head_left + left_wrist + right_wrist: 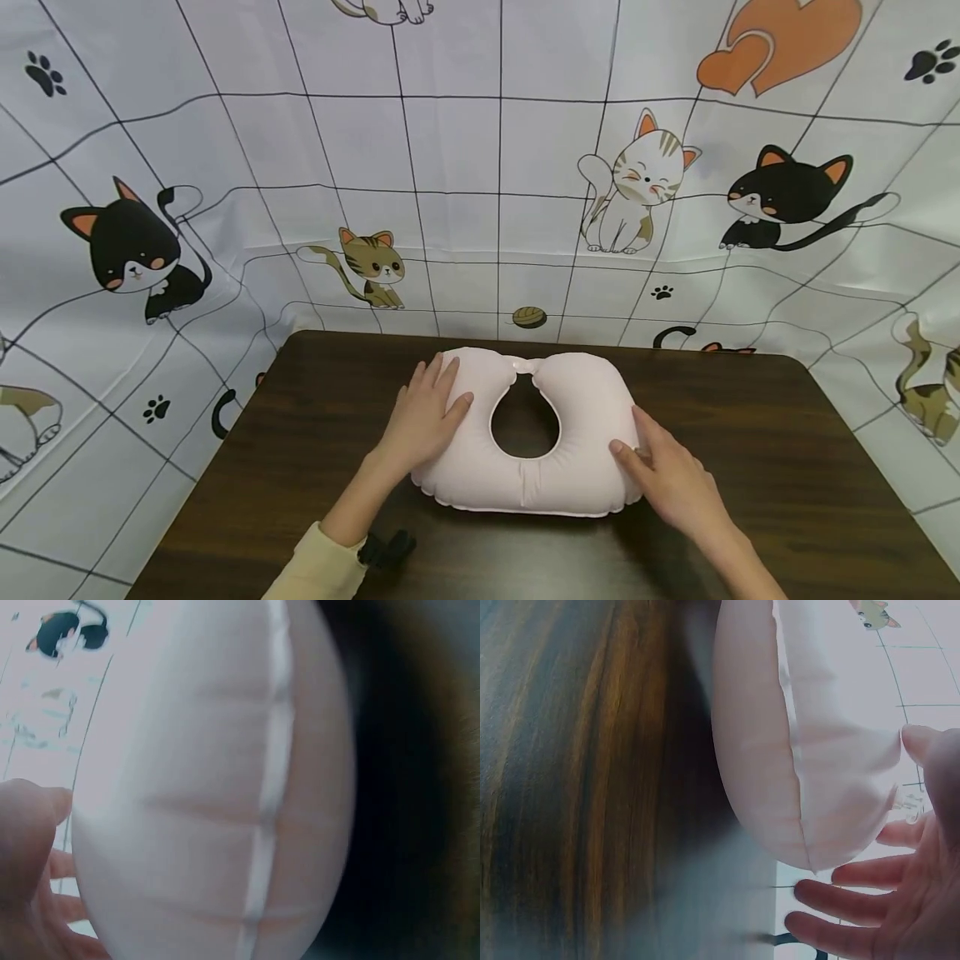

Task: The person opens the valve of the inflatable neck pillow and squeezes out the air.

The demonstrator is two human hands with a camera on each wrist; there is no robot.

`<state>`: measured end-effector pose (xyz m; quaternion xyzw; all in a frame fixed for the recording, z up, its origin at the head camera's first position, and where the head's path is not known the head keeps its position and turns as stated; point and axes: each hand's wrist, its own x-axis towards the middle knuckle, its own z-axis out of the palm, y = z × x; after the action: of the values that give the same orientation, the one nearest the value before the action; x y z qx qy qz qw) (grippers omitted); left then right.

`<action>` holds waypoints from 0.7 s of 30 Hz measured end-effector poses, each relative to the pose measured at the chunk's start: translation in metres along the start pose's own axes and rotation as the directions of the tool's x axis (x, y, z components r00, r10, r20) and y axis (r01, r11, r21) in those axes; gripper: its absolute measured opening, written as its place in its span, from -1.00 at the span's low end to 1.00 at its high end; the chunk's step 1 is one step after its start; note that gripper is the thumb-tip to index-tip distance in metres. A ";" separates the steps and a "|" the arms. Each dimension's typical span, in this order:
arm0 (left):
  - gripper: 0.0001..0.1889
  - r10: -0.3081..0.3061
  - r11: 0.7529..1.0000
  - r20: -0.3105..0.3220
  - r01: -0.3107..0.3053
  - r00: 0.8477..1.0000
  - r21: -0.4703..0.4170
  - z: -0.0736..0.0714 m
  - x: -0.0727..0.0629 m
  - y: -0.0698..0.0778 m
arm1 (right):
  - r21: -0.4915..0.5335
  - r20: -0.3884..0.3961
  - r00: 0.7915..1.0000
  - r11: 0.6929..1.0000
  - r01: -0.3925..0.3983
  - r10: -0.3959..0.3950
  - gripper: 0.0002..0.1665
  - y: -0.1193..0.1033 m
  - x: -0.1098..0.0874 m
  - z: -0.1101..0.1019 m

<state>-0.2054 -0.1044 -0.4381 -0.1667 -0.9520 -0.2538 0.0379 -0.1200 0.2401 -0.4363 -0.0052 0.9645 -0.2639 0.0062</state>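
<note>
An inflated, pale pink U-shaped neck pillow [577, 475] lies on the dark wooden table, its opening toward the back. My left hand [423, 417] rests on the pillow's left side with fingers extended and thumb apart. On the right side, my right hand [678, 479] touches the pillow, the thumb on top and the fingers stretched along its edge. In the right wrist view a small clear valve [909, 802] sticks out of the pillow between thumb and fingers. The left wrist view shows the pillow's seamed side [202, 780] bulging beside the left hand [37, 870].
The brown table [300, 450] has rounded back corners. Behind and around it hangs a white sheet [465, 142] with a line grid and cartoon cats. A dark strap [386, 550] sits at the left wrist, beside a pale yellow sleeve [322, 567].
</note>
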 end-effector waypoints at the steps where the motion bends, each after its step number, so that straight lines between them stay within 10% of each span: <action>1: -0.33 0.026 0.999 -0.007 -0.025 1.000 0.030 0.000 -0.003 0.003 | 0.006 -0.014 1.000 1.000 0.005 -0.005 0.02 0.001 0.000 0.000; 7: -0.39 0.084 0.988 -0.056 -0.076 0.995 0.133 -0.002 -0.022 0.018 | 0.062 -0.149 0.977 0.985 0.162 -0.152 -0.05 0.007 -0.004 0.002; 15: -0.41 0.132 0.972 -0.074 -0.115 0.988 0.205 0.003 -0.030 0.023 | -0.020 -0.357 0.822 0.883 0.469 -0.444 -0.25 0.021 -0.002 0.012; 21: -0.43 0.146 0.966 -0.084 -0.123 0.986 0.226 0.008 -0.031 0.017 | -0.029 -0.419 0.753 0.836 0.548 -0.508 -0.39 0.025 0.002 0.015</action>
<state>-0.1699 -0.0956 -0.4415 -0.2128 -0.9577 -0.1516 0.1210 -0.1222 0.2545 -0.4621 -0.2219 0.8889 -0.2957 -0.2706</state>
